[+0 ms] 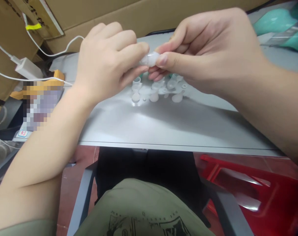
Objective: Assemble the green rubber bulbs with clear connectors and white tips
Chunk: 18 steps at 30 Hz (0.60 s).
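Above the table, both my hands meet on a small translucent plastic piece with a whitish end (150, 59); its exact kind is not clear. The fingers of my left hand (107, 62) are closed round its left part and hide much of it. On the right end, my right hand (203, 52) pinches with thumb and fingers. Below them on the table lie several small clear plastic parts, among them a cup-like part (136, 82) and a round flat part (154, 96). My right fingers partly cover the view of those parts.
The grey table (144, 129) has its front edge close to my lap. At the left are a white charger (28, 68) with cables and an orange stand (40, 88). Teal objects (274, 23) lie back right. A red plastic stool (269, 193) is on the floor at right.
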Each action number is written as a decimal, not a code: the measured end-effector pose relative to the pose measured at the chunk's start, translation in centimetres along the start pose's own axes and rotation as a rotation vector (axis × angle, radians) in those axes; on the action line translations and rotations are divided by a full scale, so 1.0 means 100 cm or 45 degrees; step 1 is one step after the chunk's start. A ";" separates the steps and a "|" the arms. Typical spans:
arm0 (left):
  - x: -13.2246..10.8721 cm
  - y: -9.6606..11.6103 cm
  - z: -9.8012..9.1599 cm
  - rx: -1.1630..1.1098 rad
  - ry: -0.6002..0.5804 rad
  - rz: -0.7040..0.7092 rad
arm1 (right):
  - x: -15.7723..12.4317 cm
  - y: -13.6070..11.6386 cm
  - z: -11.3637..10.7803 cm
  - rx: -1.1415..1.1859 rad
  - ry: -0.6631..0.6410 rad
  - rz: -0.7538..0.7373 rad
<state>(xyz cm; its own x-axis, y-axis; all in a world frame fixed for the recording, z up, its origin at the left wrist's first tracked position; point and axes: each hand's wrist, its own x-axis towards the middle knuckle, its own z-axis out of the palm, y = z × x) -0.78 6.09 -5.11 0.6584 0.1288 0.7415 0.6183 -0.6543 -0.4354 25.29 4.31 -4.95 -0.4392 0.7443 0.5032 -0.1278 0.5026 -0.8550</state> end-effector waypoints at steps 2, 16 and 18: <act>-0.003 0.000 0.010 -0.180 0.084 -0.091 | -0.001 -0.003 0.000 -0.079 0.011 -0.078; -0.007 -0.037 -0.001 -0.931 -0.059 -0.774 | -0.009 -0.014 -0.013 -0.897 -0.083 -0.210; -0.010 -0.041 0.005 -0.932 -0.063 -0.862 | -0.009 -0.012 -0.013 -0.867 -0.139 -0.256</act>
<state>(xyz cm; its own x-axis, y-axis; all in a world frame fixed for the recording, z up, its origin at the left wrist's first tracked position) -3.71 9.02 -4.33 0.2927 0.6644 0.6877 0.4644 -0.7274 0.5051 27.02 3.64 -4.24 -0.5562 0.5781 0.5970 0.3519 0.8147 -0.4610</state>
